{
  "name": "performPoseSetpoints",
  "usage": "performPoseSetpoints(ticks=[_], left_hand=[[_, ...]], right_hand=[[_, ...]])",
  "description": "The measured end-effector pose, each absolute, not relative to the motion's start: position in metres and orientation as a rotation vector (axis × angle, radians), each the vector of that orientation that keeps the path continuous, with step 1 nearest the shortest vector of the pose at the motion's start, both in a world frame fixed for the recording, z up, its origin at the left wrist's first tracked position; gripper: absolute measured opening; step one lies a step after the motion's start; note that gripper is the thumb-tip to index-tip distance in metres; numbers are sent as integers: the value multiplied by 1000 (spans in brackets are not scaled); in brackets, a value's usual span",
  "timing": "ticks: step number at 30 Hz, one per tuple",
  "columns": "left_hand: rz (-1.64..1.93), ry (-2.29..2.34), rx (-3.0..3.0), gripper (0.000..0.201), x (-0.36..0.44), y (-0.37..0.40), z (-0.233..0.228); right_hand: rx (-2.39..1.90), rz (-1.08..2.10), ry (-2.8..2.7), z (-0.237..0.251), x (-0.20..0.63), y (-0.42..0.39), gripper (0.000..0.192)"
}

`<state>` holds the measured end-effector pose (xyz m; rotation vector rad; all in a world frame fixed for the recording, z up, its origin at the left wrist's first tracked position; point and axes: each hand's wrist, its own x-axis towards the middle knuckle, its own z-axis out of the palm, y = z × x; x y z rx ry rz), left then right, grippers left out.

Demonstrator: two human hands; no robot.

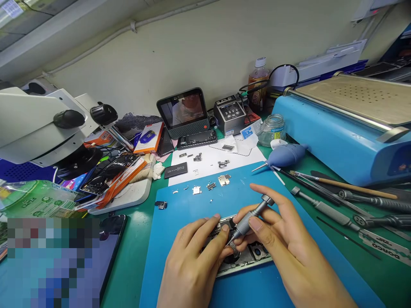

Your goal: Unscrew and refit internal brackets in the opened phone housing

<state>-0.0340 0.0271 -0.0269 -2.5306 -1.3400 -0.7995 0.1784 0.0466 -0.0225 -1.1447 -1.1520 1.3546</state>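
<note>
An opened smartphone with bare inner parts lies on a blue mat. My left hand is closed on its left side, thumb and fingers pressing on the inner parts. My right hand grips a grey metal precision screwdriver between thumb and fingers, its forefinger at the cap end. The screwdriver slants down to the left into the phone, close to my left fingertips. Its tip is hidden there. Beyond the phone, several small metal parts, among them a silver shield plate, are laid out on the mat.
A black battery lies on white paper at the back. To the right are a blue air blower, tweezers, a brush, more screwdrivers and a blue heating plate machine. A microscope overhangs the left; a phone lies below it.
</note>
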Motion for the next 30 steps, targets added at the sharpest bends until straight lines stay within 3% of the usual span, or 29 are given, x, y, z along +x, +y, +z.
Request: performPoseSetpoints(ticks=[30], left_hand=[[-865,-1370,-2492,33,-26,26,-23]], right_hand=[[-1133,1358,-1157,-21,180,48,57]])
